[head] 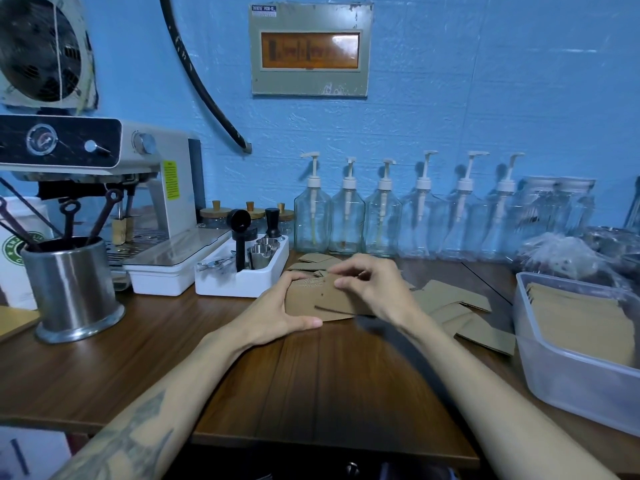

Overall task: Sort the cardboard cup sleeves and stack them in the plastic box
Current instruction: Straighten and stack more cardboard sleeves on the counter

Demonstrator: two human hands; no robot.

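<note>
A small stack of flat brown cardboard cup sleeves [332, 301] is held just above the wooden counter [329, 379] at its middle. My left hand [280, 313] grips the stack's left end, thumb along the near edge. My right hand [370, 284] pinches the stack's upper right part with curled fingers. More loose sleeves [460, 306] lie spread on the counter to the right and behind the hands. A clear plastic box [568, 372] at the right edge holds a pile of sleeves [581, 323].
A white organiser tray [239, 284] with metal cups and a tamper stands just left of the hands. A steel utensil cup [74, 289] and an espresso machine [104, 174] fill the left. Several glass pump bottles [381, 220] line the blue wall.
</note>
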